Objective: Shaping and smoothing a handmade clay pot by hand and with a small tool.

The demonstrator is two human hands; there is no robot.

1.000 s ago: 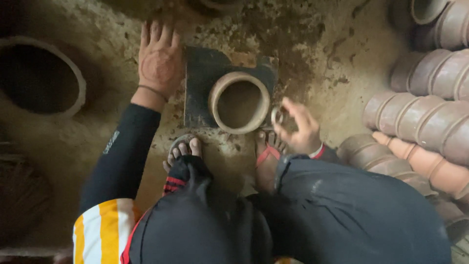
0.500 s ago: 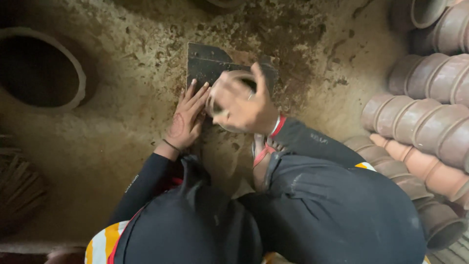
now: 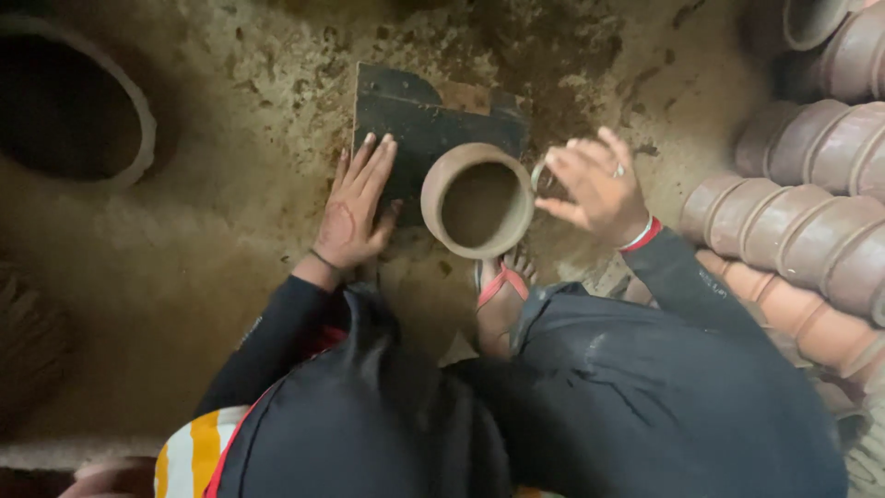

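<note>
Dim, stained earthen floor, a round pit left, stacked clay pots right

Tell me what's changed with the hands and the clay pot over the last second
The left hand slid from the ground left of the dark board onto the board's left edge, palm flat. The right hand came up over the clay pot half a second ago, then drew back to its right, fingers spread; it appears to hold a small ring-shaped piece. The pot sits open-mouthed on the board again. The stacked pots on the right stayed put.
</note>
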